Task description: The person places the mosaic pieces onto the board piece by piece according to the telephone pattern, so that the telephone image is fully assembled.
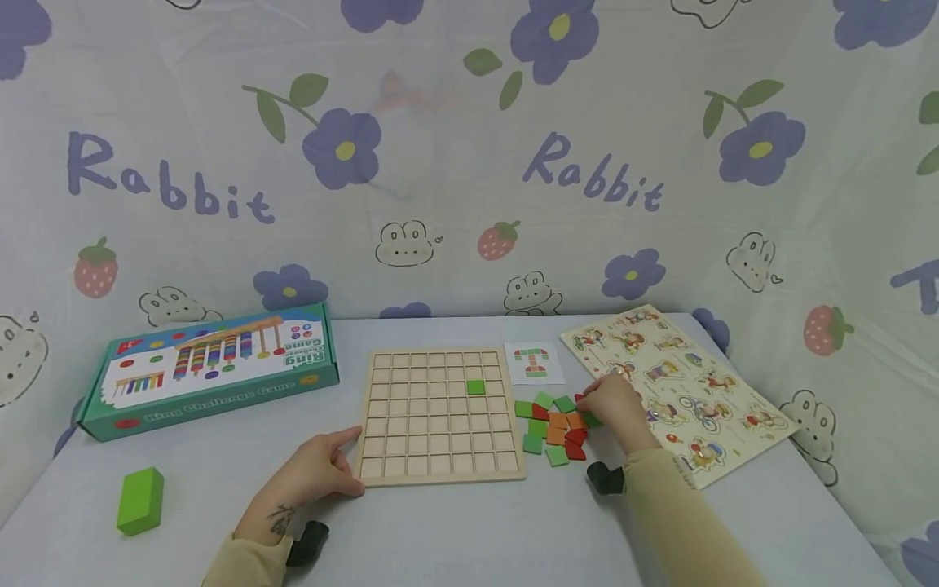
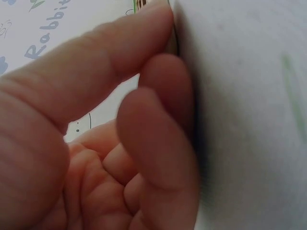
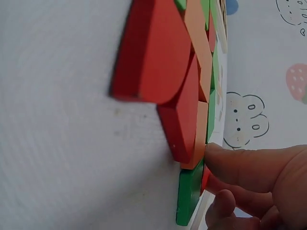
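A wooden grid board [image 1: 440,481] lies on the table with one green square tile [image 1: 476,387] in a cell. At its lower left corner, my left hand [image 1: 317,469] holds the edge with index finger and thumb; curled fingers [image 2: 158,143] fill the left wrist view. To the board's right, my right hand [image 1: 614,406] reaches into a pile of red, orange and green tiles [image 1: 557,421]. Its thumb and finger pinch a red tile [image 3: 205,178], mostly hidden by the fingertips. A dark green tile [image 3: 189,194] lies close below them.
Behind the pile is a small pattern card [image 1: 534,364]. A wooden picture puzzle board [image 1: 682,391] lies at the right, partly under the right arm. At the left are a green ring game box [image 1: 213,367] and a green block [image 1: 140,500]. A printed curtain [image 1: 440,179] hangs behind.
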A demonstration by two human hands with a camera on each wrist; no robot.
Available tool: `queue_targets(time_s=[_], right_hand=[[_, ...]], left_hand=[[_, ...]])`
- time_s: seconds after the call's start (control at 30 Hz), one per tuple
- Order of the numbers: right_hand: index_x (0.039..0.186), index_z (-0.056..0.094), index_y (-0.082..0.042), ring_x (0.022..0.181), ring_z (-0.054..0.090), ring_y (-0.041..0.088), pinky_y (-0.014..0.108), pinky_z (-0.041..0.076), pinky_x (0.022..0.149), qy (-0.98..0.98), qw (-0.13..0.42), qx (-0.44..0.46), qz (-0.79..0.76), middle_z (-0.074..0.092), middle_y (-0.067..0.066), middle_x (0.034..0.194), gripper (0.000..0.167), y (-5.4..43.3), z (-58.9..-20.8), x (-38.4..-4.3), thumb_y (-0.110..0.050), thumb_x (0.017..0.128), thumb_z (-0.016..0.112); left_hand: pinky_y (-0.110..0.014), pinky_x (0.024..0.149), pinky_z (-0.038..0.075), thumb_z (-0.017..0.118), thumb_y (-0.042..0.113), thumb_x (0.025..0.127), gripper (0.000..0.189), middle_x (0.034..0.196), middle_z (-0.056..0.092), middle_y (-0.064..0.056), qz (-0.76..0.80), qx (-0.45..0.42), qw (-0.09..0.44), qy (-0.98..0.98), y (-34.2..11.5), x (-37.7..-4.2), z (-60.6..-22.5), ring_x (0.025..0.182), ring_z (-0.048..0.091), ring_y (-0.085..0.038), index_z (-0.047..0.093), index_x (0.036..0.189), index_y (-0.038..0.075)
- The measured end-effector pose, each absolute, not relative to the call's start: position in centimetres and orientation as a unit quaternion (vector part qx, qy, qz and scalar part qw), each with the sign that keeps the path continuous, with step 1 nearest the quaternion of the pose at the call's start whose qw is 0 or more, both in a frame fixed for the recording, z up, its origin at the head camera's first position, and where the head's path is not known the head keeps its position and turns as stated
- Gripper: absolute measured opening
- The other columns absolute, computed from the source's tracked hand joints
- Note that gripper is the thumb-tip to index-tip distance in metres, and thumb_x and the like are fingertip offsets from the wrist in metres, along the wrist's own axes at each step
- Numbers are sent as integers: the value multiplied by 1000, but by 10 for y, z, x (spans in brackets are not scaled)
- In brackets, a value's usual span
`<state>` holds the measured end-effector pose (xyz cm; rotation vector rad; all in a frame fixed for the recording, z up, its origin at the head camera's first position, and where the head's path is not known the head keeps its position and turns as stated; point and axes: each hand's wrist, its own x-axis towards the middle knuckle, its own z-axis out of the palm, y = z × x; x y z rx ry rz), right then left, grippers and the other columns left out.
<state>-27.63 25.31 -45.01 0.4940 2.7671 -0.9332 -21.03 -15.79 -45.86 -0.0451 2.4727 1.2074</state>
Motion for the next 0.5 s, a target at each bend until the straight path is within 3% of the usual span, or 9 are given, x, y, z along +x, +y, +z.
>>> queue_targets(time_s=[0.33,0.5], right_hand=[[89,60,-5,85,46,25,33,37,67,920,69,153,-354,54,12,95,17,251,-447,-278,-13,79,70],[93,59,-6,80,46,22,31,37,64,887,43,120,-443,56,9,94,19,241,-441,-287,-17,82,69]], left_hand=[[-26,48,34,80,1,62,85,61,53,-4,441,-15,188,877,-158,-210,-459,50,42,-12,42,138,4],[-26,48,34,80,0,62,85,61,53,-4,442,-12,184,878,-158,-210,-459,49,42,-12,42,138,4]])
